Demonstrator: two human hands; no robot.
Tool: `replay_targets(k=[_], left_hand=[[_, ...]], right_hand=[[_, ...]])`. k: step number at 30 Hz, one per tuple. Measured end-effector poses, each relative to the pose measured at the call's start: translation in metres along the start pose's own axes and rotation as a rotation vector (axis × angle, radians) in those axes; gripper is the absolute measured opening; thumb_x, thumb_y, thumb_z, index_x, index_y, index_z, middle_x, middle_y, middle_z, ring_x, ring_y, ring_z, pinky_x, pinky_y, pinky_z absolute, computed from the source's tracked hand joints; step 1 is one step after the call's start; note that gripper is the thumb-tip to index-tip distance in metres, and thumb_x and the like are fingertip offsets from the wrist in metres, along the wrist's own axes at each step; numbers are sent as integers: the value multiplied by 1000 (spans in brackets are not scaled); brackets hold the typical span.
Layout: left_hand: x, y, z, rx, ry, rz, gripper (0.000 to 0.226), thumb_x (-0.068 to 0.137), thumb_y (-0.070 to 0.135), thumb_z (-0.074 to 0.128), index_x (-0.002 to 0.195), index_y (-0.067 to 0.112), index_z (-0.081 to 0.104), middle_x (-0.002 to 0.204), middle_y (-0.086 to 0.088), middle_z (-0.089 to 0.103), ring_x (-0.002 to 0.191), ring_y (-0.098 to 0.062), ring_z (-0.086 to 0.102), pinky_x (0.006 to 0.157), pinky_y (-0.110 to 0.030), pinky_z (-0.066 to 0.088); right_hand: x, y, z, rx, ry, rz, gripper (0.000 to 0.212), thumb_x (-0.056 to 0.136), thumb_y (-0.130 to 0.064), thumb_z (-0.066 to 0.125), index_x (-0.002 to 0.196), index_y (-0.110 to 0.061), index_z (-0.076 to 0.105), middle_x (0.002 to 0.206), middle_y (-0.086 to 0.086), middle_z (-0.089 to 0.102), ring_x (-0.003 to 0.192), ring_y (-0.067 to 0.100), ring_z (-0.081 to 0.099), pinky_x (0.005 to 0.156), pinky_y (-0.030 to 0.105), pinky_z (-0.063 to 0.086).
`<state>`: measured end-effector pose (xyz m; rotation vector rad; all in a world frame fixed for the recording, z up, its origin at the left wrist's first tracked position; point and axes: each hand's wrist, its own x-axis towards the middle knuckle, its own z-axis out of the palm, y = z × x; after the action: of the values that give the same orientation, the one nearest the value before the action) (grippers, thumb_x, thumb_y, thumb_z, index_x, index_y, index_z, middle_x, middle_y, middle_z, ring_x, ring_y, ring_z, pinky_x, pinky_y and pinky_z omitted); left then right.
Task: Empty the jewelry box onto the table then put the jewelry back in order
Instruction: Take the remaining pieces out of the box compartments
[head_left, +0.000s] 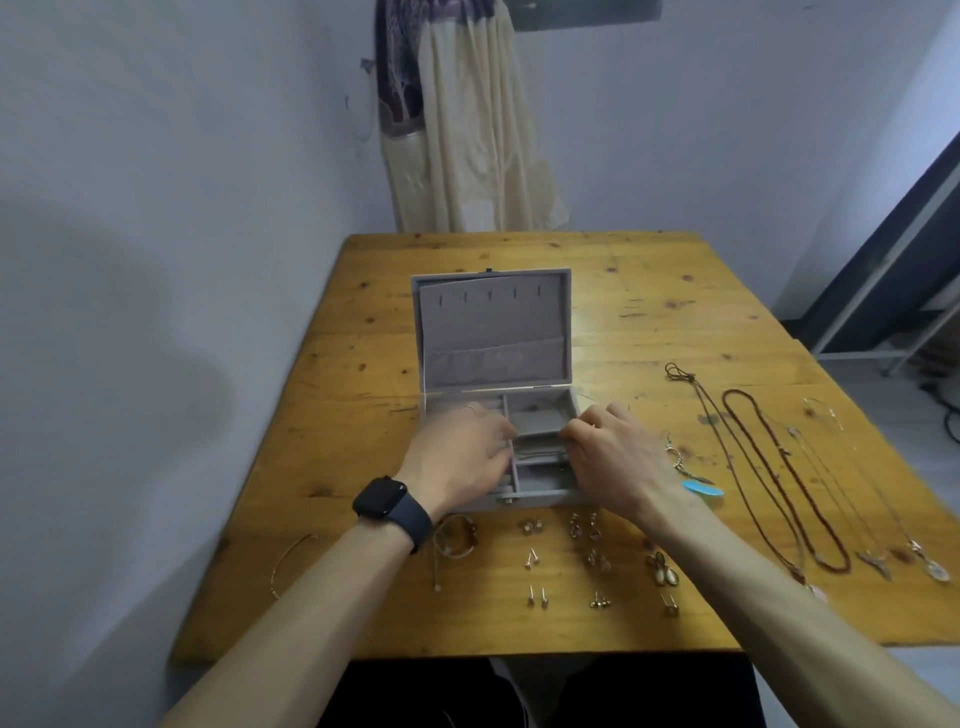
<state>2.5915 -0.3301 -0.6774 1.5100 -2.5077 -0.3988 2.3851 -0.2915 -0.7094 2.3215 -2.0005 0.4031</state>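
Your grey velvet-lined jewelry box (493, 338) sits near the middle of the yellow knotty wooden worktop (649, 291), with its lid standing open. Most of what it held seems to be out already.

Several long cord and chain necklaces (784, 451) lie stretched side by side on your right. Small stud and drop earrings (597, 600) are set out in rows just in front of the box. A thin gold open bangle (291, 561) and a coil of pale bracelets (457, 535) lie at the front left. A dangling earring with a bright blue feather (701, 488) rests just beside your right wrist.

Both your hands are over the box's lower tray. Your left hand (457, 457), the one with the black smartwatch (387, 499), reaches across the left compartments toward the centre divider. It is blurred, so I cannot tell whether its fingers are spread or holding anything. Your right hand (618, 457) has its fingertips bunched at the right-hand compartments, but whether they pinch anything is not clear.

A thin wire-like piece (540, 456) lies in the tray between your hands, so the box is not quite bare.

I judge you are at the turn of the task. Either this is the last piece to come out or the first to go back. Nearly all the returning is left: necklaces, earrings, bracelets and the bangle.
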Motion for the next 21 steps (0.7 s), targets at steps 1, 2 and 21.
replay_targets(k=[1, 2, 21], left_hand=[[-5, -5, -5, -19, 11, -2, 26, 97, 41, 53, 120, 38, 64, 127, 11, 57, 111, -12, 58, 82, -34, 56], [-11, -11, -10, -37, 27, -7, 24, 97, 40, 53, 118, 37, 66, 125, 12, 58, 110, -11, 58, 82, -34, 56], [-119, -76, 2, 186, 155, -186, 32, 97, 38, 52, 125, 32, 66, 126, 12, 63, 122, -13, 50, 101, -33, 40]], right_hand=[[-2, -2, -1, 18, 8, 19, 25, 100, -28, 50, 114, -20, 69, 112, 4, 66, 99, 22, 54, 76, 32, 51], [-4, -5, -2, 38, 19, 38, 25, 100, -29, 51, 113, -20, 70, 112, 4, 66, 99, 22, 54, 76, 32, 51], [-64, -125, 29, 148, 45, -117, 11, 86, -39, 72, 92, -31, 77, 89, -6, 64, 83, 20, 57, 65, 33, 55]])
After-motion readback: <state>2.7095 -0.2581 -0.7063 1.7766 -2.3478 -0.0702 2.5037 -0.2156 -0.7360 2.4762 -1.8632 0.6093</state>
